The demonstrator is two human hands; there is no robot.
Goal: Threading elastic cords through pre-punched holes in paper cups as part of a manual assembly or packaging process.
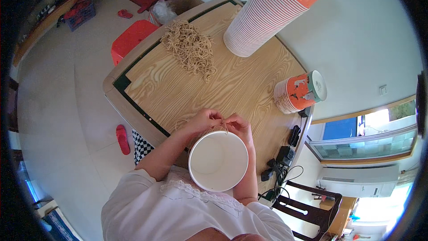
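A white paper bucket [217, 163] rests against my body at the table's near edge, its open mouth facing up and its inside bare. Just beyond the far rim, my left hand [206, 120] and my right hand [238, 127] meet with fingertips pinched together. Thin tan cord [224, 127] shows between them and hangs over the rim; how it is fastened to the bucket is hidden. More of the cord curves out beside my left wrist. A loose heap of tan cords [189, 49] lies farther back on the wooden table [240, 89].
A tall stack of nested paper buckets [263, 15] leans at the back right. Nearer stands a short stack of orange and green buckets [294, 93]. Black adapters and cables [283, 160] crowd the right edge. A red stool [131, 38] and dark chair [307, 207] flank the table.
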